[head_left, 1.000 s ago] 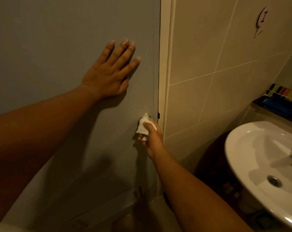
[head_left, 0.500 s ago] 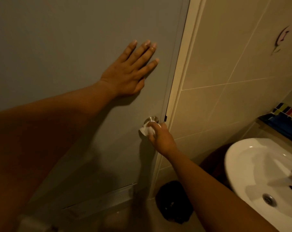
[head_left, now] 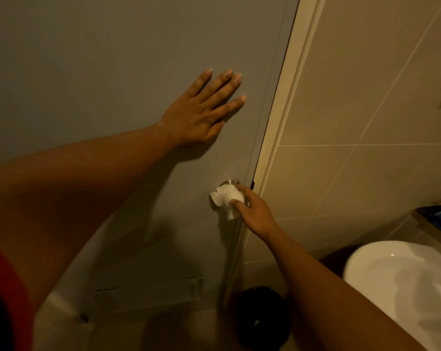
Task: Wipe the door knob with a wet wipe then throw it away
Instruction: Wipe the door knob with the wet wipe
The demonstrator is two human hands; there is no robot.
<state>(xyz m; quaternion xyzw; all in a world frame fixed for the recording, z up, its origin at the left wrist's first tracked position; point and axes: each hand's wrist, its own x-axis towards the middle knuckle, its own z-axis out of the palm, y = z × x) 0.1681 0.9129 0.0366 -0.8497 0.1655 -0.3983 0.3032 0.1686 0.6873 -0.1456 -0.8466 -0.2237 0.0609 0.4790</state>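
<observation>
The right hand (head_left: 255,211) is closed around a crumpled white wet wipe (head_left: 227,200), thumb and fingers pinching the wad and pressing it over the round brushed-metal door knob (head_left: 229,182), of which only the upper rim shows above the tissue. The knob sits close to the latch edge of the plain grey door (head_left: 113,72), about halfway down its visible height, just beside the cream door frame (head_left: 277,117). The left hand (head_left: 201,110) holds nothing: it lies flat on the door panel with fingers spread, above the knob and a little further from the latch edge, apparently bracing the door against the wiping pressure. The step in hand looks like the wiping itself, with the wipe covering the front and lower side of the knob; how much of the knob has been cleaned cannot be judged from here. The next move probably calls for turning the wad around the knob to reach its rim and the neck against the door, keeping a firm pinch so the damp tissue does not slip. After that the wipe must be discarded; a dark round object (head_left: 258,320) on the floor near the door's bottom corner may be a bin, though it is too dim to tell. A white ceramic washbasin (head_left: 404,287) fills the lower right, against the beige tiled wall (head_left: 366,97).
</observation>
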